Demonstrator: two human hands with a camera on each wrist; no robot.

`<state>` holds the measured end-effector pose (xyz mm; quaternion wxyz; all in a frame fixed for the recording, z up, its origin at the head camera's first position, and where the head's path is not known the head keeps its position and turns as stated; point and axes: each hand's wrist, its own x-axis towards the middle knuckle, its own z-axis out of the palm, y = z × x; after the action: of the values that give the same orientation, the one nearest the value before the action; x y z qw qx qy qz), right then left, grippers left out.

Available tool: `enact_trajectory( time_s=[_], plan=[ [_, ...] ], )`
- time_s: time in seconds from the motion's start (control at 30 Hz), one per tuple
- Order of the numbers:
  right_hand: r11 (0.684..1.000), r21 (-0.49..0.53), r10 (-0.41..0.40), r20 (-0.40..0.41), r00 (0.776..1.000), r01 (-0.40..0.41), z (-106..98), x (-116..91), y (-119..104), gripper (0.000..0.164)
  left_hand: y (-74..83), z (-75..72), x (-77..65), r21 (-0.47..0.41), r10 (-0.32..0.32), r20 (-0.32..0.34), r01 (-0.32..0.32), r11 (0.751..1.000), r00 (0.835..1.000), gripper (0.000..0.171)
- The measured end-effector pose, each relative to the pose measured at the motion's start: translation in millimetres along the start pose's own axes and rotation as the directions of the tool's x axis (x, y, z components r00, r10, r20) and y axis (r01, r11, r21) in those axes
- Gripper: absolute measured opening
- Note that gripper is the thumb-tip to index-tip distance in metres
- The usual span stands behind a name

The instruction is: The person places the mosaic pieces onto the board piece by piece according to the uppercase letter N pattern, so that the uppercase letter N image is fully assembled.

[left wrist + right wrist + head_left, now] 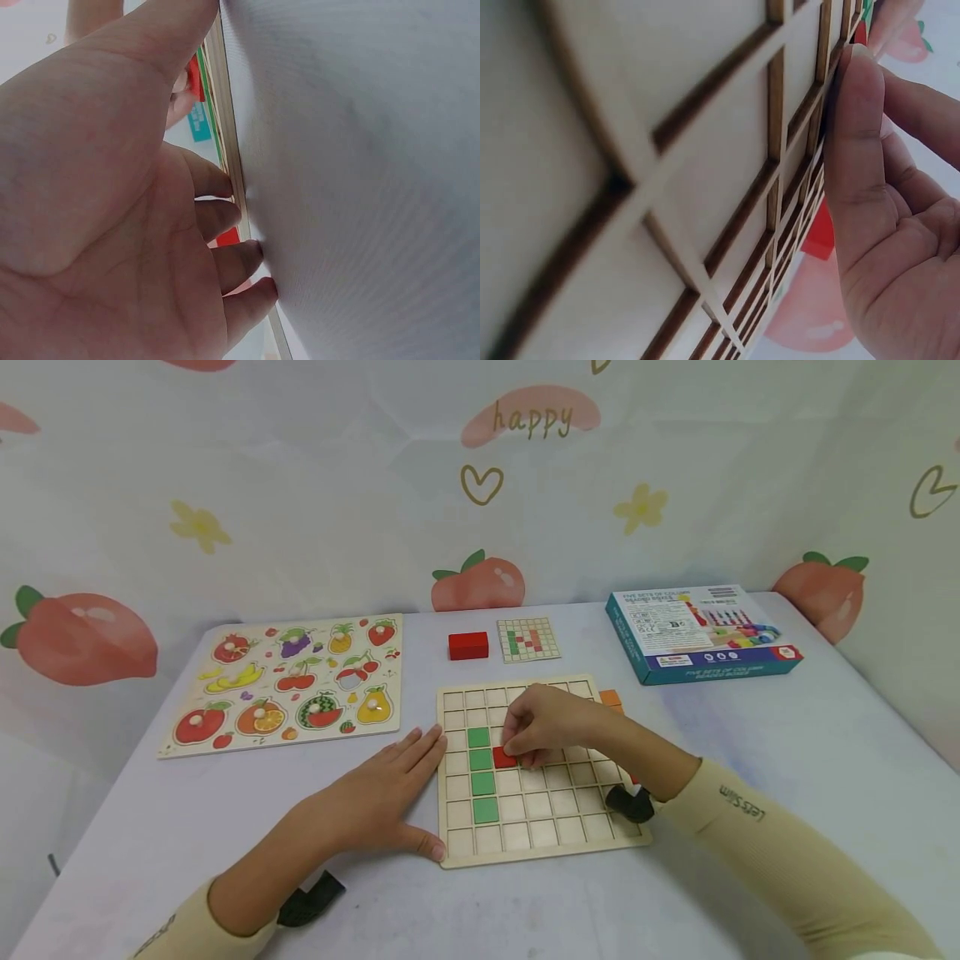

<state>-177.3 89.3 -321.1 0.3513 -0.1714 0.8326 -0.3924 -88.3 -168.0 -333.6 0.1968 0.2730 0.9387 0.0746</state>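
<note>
A wooden grid board lies on the table with four-sided recessed cells. A column of green square tiles fills part of its left side. One red tile is at a cell just right of the second green tile from the top. My right hand reaches over the board, thumb and curled index finger pinching the red tile's right side. In the right wrist view the thumb hides most of that tile. My left hand lies with fingers extended, fingertips and thumb touching the board's left edge.
A fruit knob puzzle lies at the left. Behind the board are a red block and a small pattern card. A boxed toy set sits back right. Orange pieces show beside the board's right edge, partly behind the right arm.
</note>
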Motion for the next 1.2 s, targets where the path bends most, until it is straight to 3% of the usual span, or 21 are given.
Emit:
enact_trajectory(
  time_s=[0.27, 0.5, 0.7, 0.9, 1.03, 1.2],
  plan=[
    [0.999, 0.018, -0.033, 0.009, 0.999, 0.033, -5.9, -7.5, 5.4, 0.003, 0.0, 0.8, 0.5, 0.004, 0.008, -0.008, -0.008, 1.0, 1.0, 0.13],
    [0.999, 0.022, -0.043, -0.036, 0.998, 0.044, -27.9, -31.0, 24.2, 0.013, 0.2, 1.2, 0.2, 0.018, 0.017, -0.017, -0.017, 1.0, 1.0, 0.129],
    [0.998, -0.059, -0.003, -0.091, 0.996, -0.002, -48.5, -63.8, 44.4, 0.018, -0.3, 0.9, -0.4, 0.023, 0.008, -0.011, -0.008, 1.0, 1.0, 0.13],
    [0.979, -0.176, 0.079, -0.149, 0.986, -0.105, -64.7, -88.5, 72.1, 0.019, -0.2, 0.3, 0.2, 0.017, 0.001, -0.004, -0.001, 1.0, 1.0, 0.13],
    [0.951, -0.264, 0.121, -0.155, 0.98, -0.159, -67.7, -94.2, 85.3, 0.032, -0.6, 1.1, -0.4, 0.012, 0.003, -0.003, -0.003, 1.0, 1.0, 0.13],
    [0.917, -0.36, 0.122, -0.153, 0.981, -0.17, -65.1, -92.0, 88.8, 0.048, -1.5, 1.3, -0.6, 0.014, 0.014, -0.009, -0.014, 1.0, 1.0, 0.13]
  ],
)
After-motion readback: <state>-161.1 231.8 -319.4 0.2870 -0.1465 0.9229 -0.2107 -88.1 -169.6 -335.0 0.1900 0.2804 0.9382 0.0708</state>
